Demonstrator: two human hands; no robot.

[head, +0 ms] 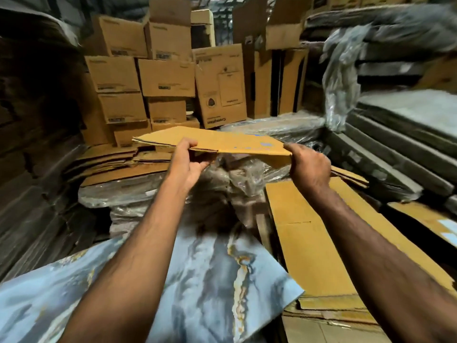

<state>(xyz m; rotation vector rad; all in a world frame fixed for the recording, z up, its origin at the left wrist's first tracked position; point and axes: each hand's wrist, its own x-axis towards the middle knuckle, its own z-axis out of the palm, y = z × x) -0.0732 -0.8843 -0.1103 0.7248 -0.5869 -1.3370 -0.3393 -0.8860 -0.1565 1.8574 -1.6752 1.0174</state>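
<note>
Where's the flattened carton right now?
Head view, centre: the flattened carton is gripped at its near edge by the left hand and right hand, above the plastic-wrapped bundle.

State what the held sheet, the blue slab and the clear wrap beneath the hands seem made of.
The held sheet looks like corrugated cardboard, matt tan; layered edges show beside the left hand. The blue slab is probably glazed ceramic tile, with printed marble veining and a slight sheen; laminate is possible. The clear wrap is thin plastic film: glossy, crinkled, see-through.
</note>
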